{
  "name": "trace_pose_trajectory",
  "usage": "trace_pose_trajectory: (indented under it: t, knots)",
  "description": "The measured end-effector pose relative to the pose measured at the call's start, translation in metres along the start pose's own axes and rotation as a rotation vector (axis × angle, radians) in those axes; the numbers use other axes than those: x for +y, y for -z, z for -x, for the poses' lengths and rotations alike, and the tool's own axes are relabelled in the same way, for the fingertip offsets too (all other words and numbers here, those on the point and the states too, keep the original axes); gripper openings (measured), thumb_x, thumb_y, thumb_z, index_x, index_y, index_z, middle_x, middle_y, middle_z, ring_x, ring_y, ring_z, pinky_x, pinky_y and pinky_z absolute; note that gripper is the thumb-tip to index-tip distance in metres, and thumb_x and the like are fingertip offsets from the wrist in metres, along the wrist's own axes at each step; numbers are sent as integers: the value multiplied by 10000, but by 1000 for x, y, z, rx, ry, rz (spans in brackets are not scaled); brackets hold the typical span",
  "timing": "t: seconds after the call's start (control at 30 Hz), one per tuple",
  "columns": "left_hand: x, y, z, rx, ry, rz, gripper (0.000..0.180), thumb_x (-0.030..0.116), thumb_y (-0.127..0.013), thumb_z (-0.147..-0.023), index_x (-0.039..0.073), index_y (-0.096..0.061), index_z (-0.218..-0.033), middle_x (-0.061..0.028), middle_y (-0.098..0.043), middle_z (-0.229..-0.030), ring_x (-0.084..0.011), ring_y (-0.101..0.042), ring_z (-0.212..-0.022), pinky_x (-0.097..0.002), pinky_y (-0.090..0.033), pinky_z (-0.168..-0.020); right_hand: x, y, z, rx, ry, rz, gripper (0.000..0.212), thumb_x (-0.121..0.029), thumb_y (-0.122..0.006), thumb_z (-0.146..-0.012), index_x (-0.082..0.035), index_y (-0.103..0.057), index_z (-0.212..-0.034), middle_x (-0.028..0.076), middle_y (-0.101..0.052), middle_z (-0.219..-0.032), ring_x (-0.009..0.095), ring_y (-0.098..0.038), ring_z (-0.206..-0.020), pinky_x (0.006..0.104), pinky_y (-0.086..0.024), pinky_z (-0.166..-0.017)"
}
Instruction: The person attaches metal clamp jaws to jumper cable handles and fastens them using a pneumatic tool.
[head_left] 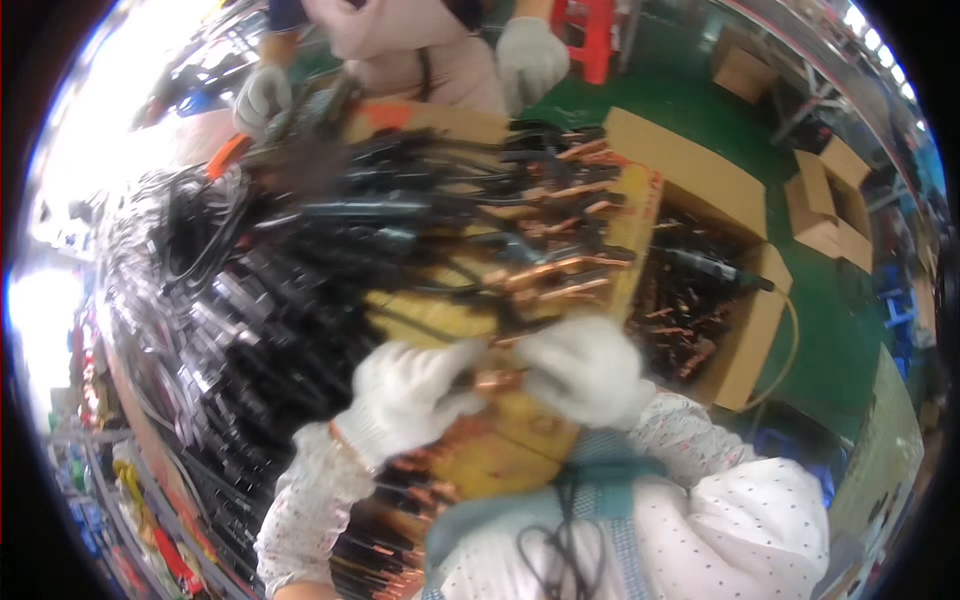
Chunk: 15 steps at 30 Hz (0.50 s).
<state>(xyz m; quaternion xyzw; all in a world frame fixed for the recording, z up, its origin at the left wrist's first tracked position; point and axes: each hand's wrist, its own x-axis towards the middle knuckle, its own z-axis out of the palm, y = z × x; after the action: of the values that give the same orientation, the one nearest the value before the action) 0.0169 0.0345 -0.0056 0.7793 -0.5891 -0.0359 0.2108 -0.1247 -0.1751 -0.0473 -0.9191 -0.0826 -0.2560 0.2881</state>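
Observation:
Both of my hands wear white knitted gloves and meet over a yellow work surface. A small copper-coloured piece shows between them. My left hand is closed, with its fingertips at the left end of this piece. From the right, my right hand curls its fingers round the other end, partly hiding it. Just beyond my hands lie several black cables with copper-coloured ends, pointing right. Blur hides the finer details.
A dense heap of black cables covers the left side. On the right stands an open cardboard box holding copper-ended parts and a black cylindrical tool with a yellow cord. A gloved co-worker works opposite. More cardboard boxes sit on the green floor.

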Motion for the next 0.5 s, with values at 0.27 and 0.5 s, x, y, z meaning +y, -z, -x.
trace_pose_trajectory:
  t: [0.27,0.5]
  knots:
    - [-1,-9,-5,-136,-94,-245,412,330,-822,-605,150,-711,-958,-4,-556,-612,-232,-593,-570,-366,-442,-538,194,22,169,887,-1433,-951,144,-231,-684,-925,-104,-660,-987,41,-658,-751,148,-606,-628,273,-471,-556]
    - [-1,-11,-10,-252,26,-141,343,378,-795,-685,132,-692,-901,-31,-587,-620,-239,-620,-570,-371,-464,-530,326,7,208,1352,-1390,-1125,232,-308,-760,-892,-136,-645,-997,55,-692,-932,200,-666,-801,341,-550,-661]
